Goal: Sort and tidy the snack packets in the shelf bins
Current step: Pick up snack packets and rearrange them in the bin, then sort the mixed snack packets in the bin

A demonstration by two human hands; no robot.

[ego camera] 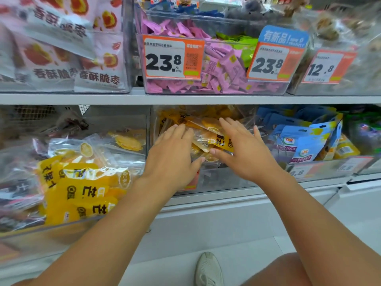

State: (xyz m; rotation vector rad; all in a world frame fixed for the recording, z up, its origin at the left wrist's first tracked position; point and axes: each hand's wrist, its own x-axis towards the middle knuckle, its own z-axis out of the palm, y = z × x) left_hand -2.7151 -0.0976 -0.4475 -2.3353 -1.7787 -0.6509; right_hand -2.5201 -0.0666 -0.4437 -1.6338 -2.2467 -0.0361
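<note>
Both my hands are inside the middle clear bin [208, 178] on the lower shelf. My left hand [175, 153] lies flat on the pile of yellow mango packets [208, 131], with the fingers straight and close together. My right hand [245, 147] is spread wide, and its fingers rest on the same packets from the right side. My two thumbs point at each other and almost touch near the front of the pile. Neither hand is curled around a packet.

To the left is another clear bin [61, 230] with more yellow mango bags [82, 190] lying every which way. To the right, blue Dole packets [305, 141] stand up in their own bin.

On the upper shelf [185, 98], right above my hands, a bin is full of small pink packets [224, 67], with some green ones [245, 52] behind. An orange price tag [172, 57] on it says 23.8. At the top left sit big pink and white bags [61, 48] with red fruit pictures.

Down low I can see my white shoe [208, 269] on the floor.
</note>
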